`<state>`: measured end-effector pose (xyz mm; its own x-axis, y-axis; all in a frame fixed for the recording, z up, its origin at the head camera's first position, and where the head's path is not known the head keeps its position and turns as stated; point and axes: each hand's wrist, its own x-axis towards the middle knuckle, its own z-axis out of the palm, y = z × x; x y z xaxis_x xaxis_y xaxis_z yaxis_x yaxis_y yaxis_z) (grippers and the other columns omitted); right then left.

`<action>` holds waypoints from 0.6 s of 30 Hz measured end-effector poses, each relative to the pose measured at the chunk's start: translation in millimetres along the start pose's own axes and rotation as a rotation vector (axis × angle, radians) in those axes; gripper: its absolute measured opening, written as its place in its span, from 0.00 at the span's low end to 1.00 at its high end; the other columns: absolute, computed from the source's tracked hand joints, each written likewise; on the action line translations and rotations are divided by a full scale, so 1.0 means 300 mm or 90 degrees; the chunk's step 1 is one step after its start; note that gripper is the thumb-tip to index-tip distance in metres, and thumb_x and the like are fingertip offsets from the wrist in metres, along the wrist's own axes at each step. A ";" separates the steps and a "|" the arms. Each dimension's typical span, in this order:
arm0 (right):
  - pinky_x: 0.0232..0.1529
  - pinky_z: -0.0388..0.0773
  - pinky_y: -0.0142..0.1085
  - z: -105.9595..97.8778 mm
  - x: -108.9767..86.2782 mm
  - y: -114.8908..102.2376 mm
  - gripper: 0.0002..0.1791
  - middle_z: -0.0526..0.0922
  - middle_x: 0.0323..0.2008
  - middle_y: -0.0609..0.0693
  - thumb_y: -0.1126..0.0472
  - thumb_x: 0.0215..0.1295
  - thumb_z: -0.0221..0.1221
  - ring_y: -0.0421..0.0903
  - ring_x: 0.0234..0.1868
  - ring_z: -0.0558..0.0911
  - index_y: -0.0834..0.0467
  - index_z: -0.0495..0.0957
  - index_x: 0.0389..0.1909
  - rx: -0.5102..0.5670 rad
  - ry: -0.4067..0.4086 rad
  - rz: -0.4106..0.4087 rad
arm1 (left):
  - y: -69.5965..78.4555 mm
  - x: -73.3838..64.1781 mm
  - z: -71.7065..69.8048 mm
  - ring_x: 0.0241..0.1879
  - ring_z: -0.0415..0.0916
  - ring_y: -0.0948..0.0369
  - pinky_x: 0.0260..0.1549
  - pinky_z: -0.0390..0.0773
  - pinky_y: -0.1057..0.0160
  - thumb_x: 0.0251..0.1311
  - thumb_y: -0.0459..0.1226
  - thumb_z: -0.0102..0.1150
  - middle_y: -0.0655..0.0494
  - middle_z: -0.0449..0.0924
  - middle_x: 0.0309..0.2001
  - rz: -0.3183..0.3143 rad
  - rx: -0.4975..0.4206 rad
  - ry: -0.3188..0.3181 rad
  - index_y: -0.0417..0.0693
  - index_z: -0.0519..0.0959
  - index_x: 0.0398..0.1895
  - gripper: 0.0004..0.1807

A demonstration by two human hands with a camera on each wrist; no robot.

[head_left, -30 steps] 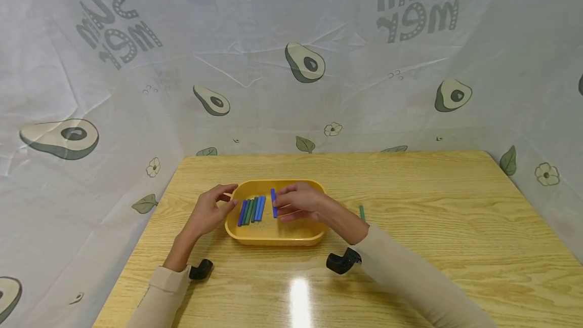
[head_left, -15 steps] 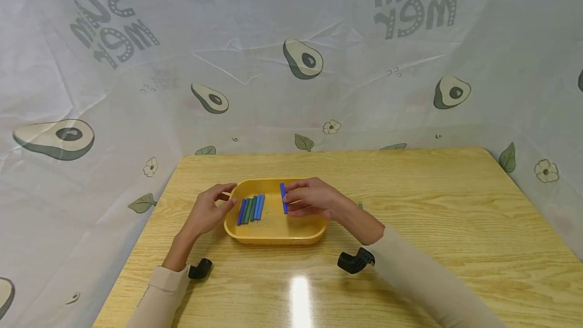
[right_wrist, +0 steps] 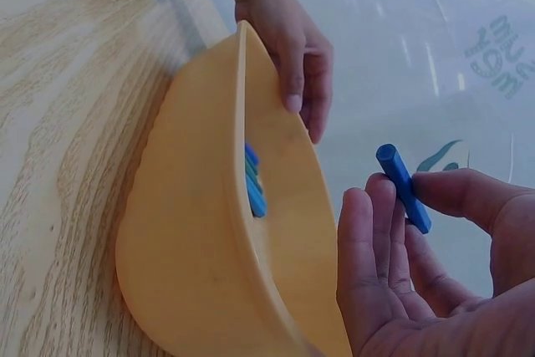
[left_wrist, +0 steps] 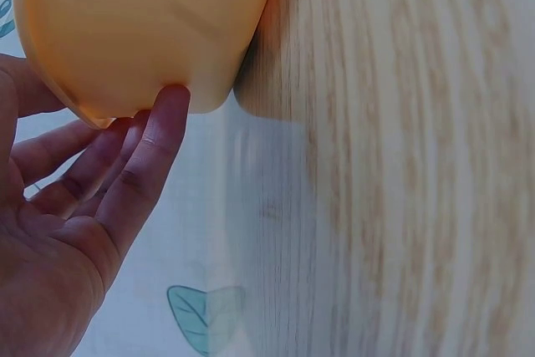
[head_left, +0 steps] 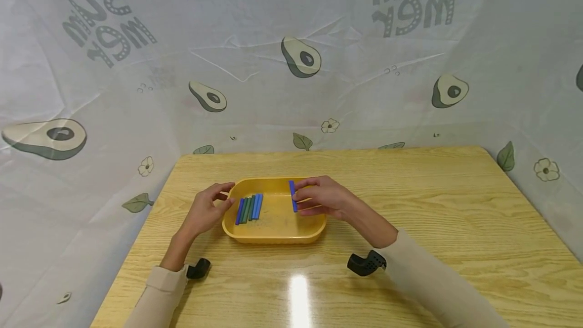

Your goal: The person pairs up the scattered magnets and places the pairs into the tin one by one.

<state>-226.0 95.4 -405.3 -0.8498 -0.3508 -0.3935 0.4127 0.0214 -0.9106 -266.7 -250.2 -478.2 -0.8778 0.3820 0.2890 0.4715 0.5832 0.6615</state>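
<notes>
A yellow tray [head_left: 273, 240] with raised sides stands on the table. My left hand [head_left: 205, 211] holds its left end, the thumb over the rim and the fingers against the outer wall [left_wrist: 125, 31]. My right hand [head_left: 325, 199] pinches a blue pastel stick [head_left: 293, 196] between thumb and fingertips, over the tray's right half. In the right wrist view that blue pastel stick [right_wrist: 403, 190] shows whole, raised above the rim. A row of several pastel sticks [head_left: 249, 209], blue and green, lies side by side in the tray's left part.
The wooden table [head_left: 432, 206] reaches out to the right and in front of the tray. A pale curtain [head_left: 255, 65] with avocado prints hangs behind it and at both sides. Black wrist devices [head_left: 199, 269] are on both arms.
My right hand has moved right across the tray with the blue pastel stick. A green stick on the table has gone out of sight behind the right forearm. The left hand keeps its hold.
</notes>
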 end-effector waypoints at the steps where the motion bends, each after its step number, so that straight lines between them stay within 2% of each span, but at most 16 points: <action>1: 0.45 0.85 0.43 -0.005 -0.005 0.000 0.23 0.83 0.44 0.57 0.63 0.65 0.64 0.50 0.41 0.87 0.63 0.75 0.60 -0.003 0.002 -0.001 | 0.001 0.000 0.001 0.49 0.81 0.50 0.39 0.85 0.57 0.67 0.37 0.62 0.47 0.79 0.56 0.000 -0.001 0.000 0.46 0.75 0.66 0.24; 8: 0.47 0.84 0.43 -0.045 -0.039 -0.002 0.24 0.83 0.47 0.56 0.61 0.66 0.64 0.49 0.41 0.87 0.63 0.74 0.60 -0.023 0.016 -0.011 | 0.002 -0.002 -0.005 0.49 0.81 0.50 0.40 0.84 0.56 0.67 0.36 0.62 0.45 0.79 0.58 0.019 -0.002 0.004 0.44 0.75 0.66 0.24; 13: 0.43 0.85 0.40 -0.077 -0.058 0.003 0.24 0.83 0.44 0.57 0.61 0.66 0.64 0.49 0.40 0.87 0.64 0.74 0.61 -0.028 0.019 -0.020 | -0.002 -0.003 -0.009 0.49 0.81 0.51 0.42 0.83 0.53 0.67 0.37 0.61 0.46 0.79 0.58 0.011 -0.005 0.000 0.45 0.75 0.66 0.24; 18: 0.46 0.84 0.43 -0.117 -0.079 0.019 0.25 0.83 0.44 0.56 0.60 0.65 0.65 0.49 0.41 0.87 0.65 0.73 0.60 -0.044 0.031 -0.019 | -0.007 0.002 -0.006 0.49 0.81 0.50 0.40 0.85 0.56 0.67 0.37 0.62 0.46 0.79 0.57 0.006 -0.013 -0.005 0.46 0.75 0.66 0.24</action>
<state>-214.9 136.7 -405.7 -0.8775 -0.3056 -0.3696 0.3643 0.0762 -0.9281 -268.3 -252.4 -478.1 -0.8725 0.3929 0.2906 0.4784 0.5650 0.6722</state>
